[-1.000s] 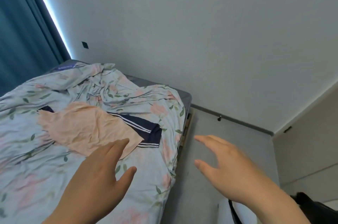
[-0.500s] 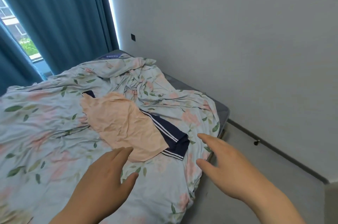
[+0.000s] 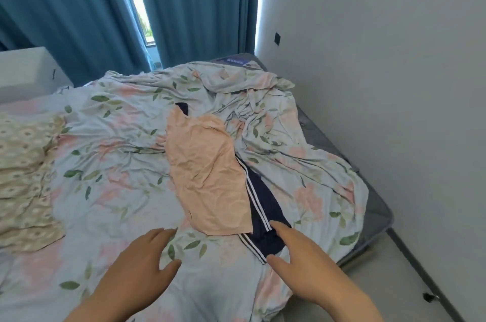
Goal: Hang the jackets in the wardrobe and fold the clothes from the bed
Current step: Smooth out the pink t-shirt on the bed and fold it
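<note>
A peach garment [image 3: 207, 177] lies crumpled in the middle of the bed, on the floral sheet [image 3: 110, 164]. Under its right side is a navy garment [image 3: 265, 219] with white stripes; a small navy corner shows at the far end. My left hand [image 3: 142, 266] hovers open over the sheet, just short of the peach garment's near edge. My right hand [image 3: 307, 266] is open too, fingers stretched over the near end of the navy garment. Neither hand holds anything.
A cream patterned cloth [image 3: 23, 177] lies at the bed's left. Blue curtains [image 3: 79, 11] hang behind the bed, a white cabinet [image 3: 26, 69] stands at far left. The wall [image 3: 381, 58] runs close along the bed's right side, with a strip of grey floor [image 3: 389, 277] between.
The view has swung left and down onto the bed. Both hands have come forward over the sheet, closer to the peach and navy garments; they stay open.
</note>
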A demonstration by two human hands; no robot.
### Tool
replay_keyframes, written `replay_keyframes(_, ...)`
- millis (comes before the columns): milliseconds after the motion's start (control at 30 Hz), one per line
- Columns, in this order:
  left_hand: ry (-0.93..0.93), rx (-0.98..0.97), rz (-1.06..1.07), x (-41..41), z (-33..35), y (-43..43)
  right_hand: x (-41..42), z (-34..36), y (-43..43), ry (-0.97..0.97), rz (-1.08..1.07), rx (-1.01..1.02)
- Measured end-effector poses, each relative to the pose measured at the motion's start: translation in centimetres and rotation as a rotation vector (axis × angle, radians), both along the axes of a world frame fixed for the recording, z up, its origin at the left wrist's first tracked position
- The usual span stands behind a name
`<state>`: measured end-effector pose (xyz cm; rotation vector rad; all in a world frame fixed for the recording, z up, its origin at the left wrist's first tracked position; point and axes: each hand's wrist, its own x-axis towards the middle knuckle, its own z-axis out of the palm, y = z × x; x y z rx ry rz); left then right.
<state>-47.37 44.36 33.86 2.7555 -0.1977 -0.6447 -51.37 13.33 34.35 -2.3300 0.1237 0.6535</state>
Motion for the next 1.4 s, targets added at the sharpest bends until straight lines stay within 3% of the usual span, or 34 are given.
replay_keyframes(200, 0.192, -0.074, 0.327, 2.7, -7.2, -3.2, 7.0, -6.8, -4.5, 0.124, 0.125, 0.002)
replay_keyframes(467, 0.449, -0.337, 0.721, 7.4, -20.3, -4.7, 13.7, -19.7, -4.2, 0.289, 0.154, -0.027)
replay_keyframes(633, 0.474, -0.456, 0.86, 10.5, -30.3, -4.7, 14.5, -29.0, -1.4, 0.359, 0.012, 0.095)
replay_keyframes(833, 0.446, -0.557, 1.08, 11.7, -39.2, -4.3, 16.6, -36.2, 2.1, 0.28, 0.029, 0.128)
replay_keyframes(1033, 0.393, -0.86, 1.424, 14.9, -43.6, -4.2, 18.1, -39.8, 4.8, 0.288, 0.116, 0.122)
replay_keyframes(1167, 0.289, -0.828, 1.604, 17.0, -45.6, -4.6, 17.5, -39.9, 4.8, 0.292, 0.076, 0.145)
replay_keyframes(1267, 0.346, -1.011, 1.615, 17.4, -44.8, -4.9, 17.2, -38.8, 4.4, 0.266, 0.046, 0.159)
replay_keyframes(1400, 0.362, -1.189, 1.472, 16.1, -40.7, -5.1, 18.3, -35.9, 5.2, 0.183, 0.033, 0.199)
